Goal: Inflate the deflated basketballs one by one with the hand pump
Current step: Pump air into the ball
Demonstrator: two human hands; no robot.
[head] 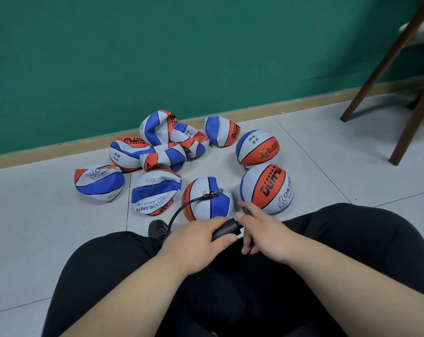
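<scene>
Head view looks down over a seated person's black trousers [113,276] to a tiled floor [48,227]. The left hand [196,237] is closed round the barrel of the black hand pump [226,229], thumb lying along its near side. The right hand [264,229] is just beside the barrel's end, its fingers curled round the handle [245,210], of which only a dark tip shows between the index finger and thumb.

A black hose [179,211] arcs from under the left hand up to the basketball [207,199] resting on the floor directly in front of the knees, and its end sits at the valve on top of that ball. This ball looks nearly round.

To its right, two round basketballs [267,188] stand one behind the other, close together. To the left and behind, the deflated basketballs [155,190] lie crumpled in a loose heap reaching to the green wall [206,45]. Brown chair legs [381,64] stand at the far right.
</scene>
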